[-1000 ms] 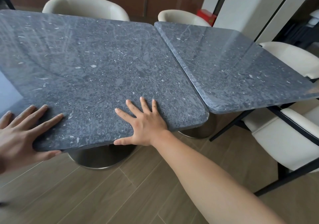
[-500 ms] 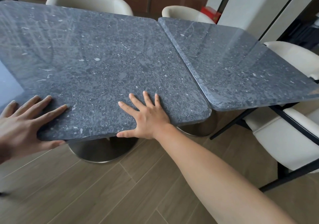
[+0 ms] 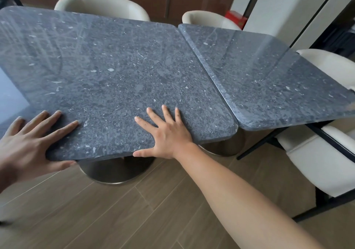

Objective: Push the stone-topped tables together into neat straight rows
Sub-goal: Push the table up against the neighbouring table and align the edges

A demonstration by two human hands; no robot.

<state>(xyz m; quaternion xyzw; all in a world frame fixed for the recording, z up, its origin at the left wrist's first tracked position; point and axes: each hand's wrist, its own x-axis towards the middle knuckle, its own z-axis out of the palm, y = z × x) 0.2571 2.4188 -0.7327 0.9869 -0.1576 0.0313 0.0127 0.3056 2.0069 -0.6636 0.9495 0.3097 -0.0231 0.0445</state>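
Observation:
Two dark grey speckled stone-topped tables stand side by side. The left table (image 3: 115,72) touches the right table (image 3: 269,79) along one seam, and its near edge sticks out a little past the right table's near corner. My left hand (image 3: 28,147) holds the left table's near-left corner, fingers flat on top and thumb under the edge. My right hand (image 3: 167,133) grips the same near edge further right, fingers spread on the stone and thumb below the rim.
Round metal pedestal bases (image 3: 115,172) (image 3: 224,147) stand under the tops on a wood-plank floor. Cream chairs sit behind the tables (image 3: 99,5) (image 3: 207,19) and close on the right (image 3: 317,162) with black legs. A white pillar (image 3: 278,8) rises at the back right.
Both hands keep their places on the left table's near edge. The view has shifted slightly, and the near corners of the two tops sit a little closer together.

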